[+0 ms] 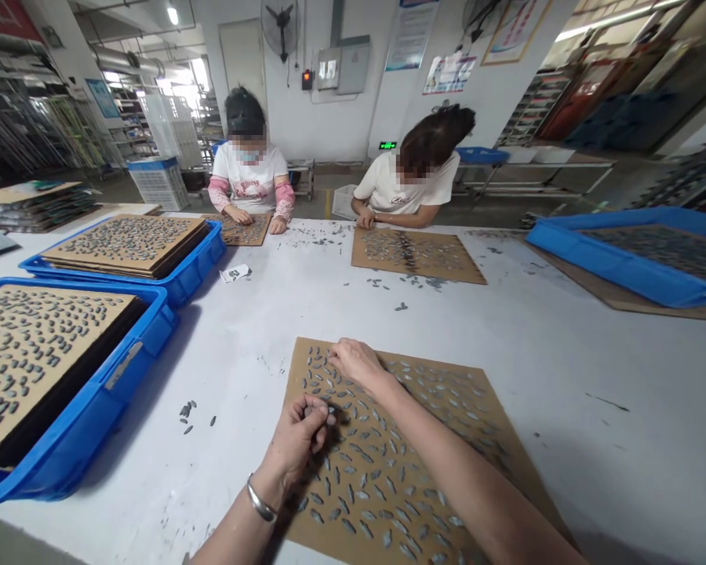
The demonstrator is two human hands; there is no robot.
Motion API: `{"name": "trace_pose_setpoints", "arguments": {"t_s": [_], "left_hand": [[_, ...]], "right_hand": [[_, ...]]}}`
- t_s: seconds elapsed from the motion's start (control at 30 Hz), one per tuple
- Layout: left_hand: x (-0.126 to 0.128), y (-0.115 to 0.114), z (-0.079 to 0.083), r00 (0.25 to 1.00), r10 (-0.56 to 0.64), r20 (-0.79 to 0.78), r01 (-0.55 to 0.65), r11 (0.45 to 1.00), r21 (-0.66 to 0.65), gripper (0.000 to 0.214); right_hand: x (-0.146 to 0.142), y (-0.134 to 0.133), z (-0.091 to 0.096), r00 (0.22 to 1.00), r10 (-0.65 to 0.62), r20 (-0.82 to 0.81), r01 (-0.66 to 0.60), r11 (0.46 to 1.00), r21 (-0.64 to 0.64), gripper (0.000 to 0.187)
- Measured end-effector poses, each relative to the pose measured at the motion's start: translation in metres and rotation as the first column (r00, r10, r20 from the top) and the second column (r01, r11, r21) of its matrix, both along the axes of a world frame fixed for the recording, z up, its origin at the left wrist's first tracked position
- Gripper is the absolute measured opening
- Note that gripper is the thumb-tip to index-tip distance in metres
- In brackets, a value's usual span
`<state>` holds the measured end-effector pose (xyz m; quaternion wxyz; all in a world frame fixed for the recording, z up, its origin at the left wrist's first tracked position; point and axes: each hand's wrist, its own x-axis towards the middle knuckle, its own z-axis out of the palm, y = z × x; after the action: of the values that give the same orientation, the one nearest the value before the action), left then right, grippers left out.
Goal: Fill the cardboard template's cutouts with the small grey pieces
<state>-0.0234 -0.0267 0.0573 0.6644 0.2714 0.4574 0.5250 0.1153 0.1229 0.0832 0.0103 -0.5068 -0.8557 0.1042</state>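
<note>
A brown board (476, 384) lies in front of me on the white table. Many small grey leaf-shaped pieces (362, 453) are spread over it in loose rows. My left hand (303, 431), with a silver bangle at the wrist, is closed above the board's left edge; a few of the grey pieces seem to sit between thumb and fingers. Reaching across to the far left part of the board, my right hand (356, 362) has its fingertips pinched together low over the pieces. What lies in that pinch is too small to make out.
Blue trays (147, 345) with stacked boards of pieces stand at the left, another blue tray (624, 263) at the far right. Loose grey pieces (187, 410) lie left of my board. Two people sit across the table, each at a board (376, 271).
</note>
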Motion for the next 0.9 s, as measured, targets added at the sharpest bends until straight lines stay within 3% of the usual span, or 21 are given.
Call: {"name": "trace_pose_setpoints", "arguments": {"t_s": [0.33, 0.53, 0.6, 0.7, 0.8, 0.9], "left_hand": [[0.000, -0.001, 0.001, 1.000, 0.004, 0.001, -0.005, 1.000, 0.013, 0.049], [-0.001, 0.000, 0.002, 1.000, 0.008, 0.012, -0.008, 1.000, 0.005, 0.049], [-0.001, 0.000, 0.003, 1.000, 0.016, 0.022, -0.016, 1.000, 0.008, 0.049], [0.002, -0.002, 0.005, 0.999, 0.005, 0.036, -0.006, 1.000, 0.018, 0.048], [0.007, -0.006, 0.006, 0.999, -0.036, 0.036, 0.035, 0.999, 0.009, 0.049], [0.012, -0.012, 0.007, 0.996, -0.094, 0.004, 0.094, 0.996, 0.007, 0.049]], "right_hand": [[-0.004, -0.005, -0.002, 0.999, -0.045, -0.006, 0.046, 0.999, 0.023, 0.017], [0.014, -0.012, 0.016, 0.991, -0.082, -0.102, 0.086, 0.995, 0.042, 0.021], [0.027, -0.024, 0.022, 0.978, -0.097, -0.184, 0.103, 0.994, 0.024, 0.022], [0.044, -0.058, 0.023, 0.916, -0.091, -0.390, 0.054, 0.993, -0.105, 0.020], [0.053, -0.100, 0.014, 0.829, -0.090, -0.552, -0.040, 0.975, -0.220, 0.019], [0.055, -0.133, 0.002, 0.754, -0.168, -0.636, 0.000, 0.967, -0.256, 0.020]]}}
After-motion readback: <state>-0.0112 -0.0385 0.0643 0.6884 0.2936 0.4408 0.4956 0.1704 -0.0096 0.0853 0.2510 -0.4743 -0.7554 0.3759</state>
